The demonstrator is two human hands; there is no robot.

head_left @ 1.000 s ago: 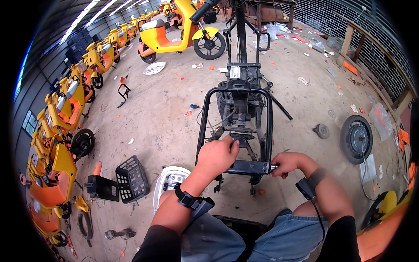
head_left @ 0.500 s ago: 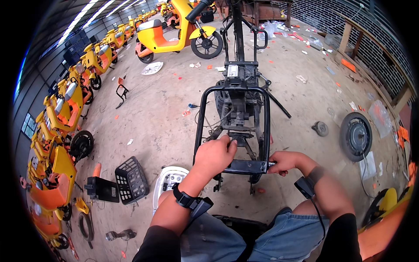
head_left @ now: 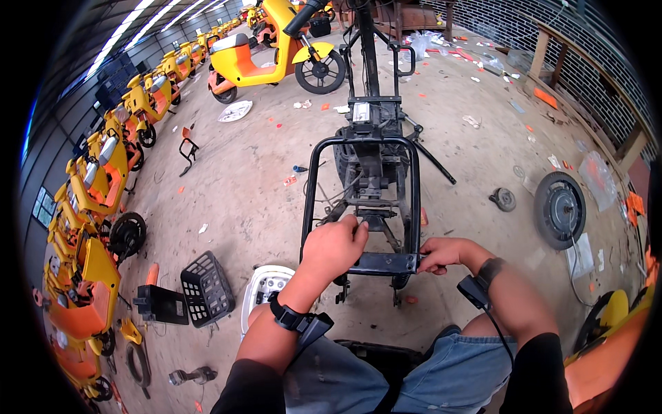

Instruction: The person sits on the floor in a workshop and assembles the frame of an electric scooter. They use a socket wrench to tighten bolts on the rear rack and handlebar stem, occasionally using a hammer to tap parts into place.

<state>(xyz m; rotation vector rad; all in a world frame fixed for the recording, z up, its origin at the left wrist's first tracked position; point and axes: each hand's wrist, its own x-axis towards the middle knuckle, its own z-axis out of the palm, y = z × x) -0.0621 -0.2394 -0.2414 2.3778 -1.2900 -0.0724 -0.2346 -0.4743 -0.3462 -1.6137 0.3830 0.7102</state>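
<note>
A bare black scooter frame (head_left: 312,186) stands in front of me, its looped rear rails joined by a flat crossplate (head_left: 383,263) at the near end. At the plate's left end my left hand (head_left: 334,247) is closed, thumb uppermost; what its curled fingers hold is hidden. My right hand (head_left: 445,255) reaches the plate's right corner from the side. Its fingers are pinched together against the corner, around something too small to make out. Behind the plate, dark mechanical parts and cables (head_left: 372,181) sit inside the frame.
Left of me lie a black plastic basket (head_left: 207,290), a black box (head_left: 160,303) and a white shell part (head_left: 258,283). A wheel (head_left: 560,210) and a round metal part (head_left: 503,199) lie right. Yellow scooters (head_left: 93,255) line the left; another (head_left: 265,62) stands ahead.
The view has shifted slightly, so the frame sits a little further left. My right fingers now cover the shiny metal bit that showed at the corner. My left hand keeps its place on the frame.
</note>
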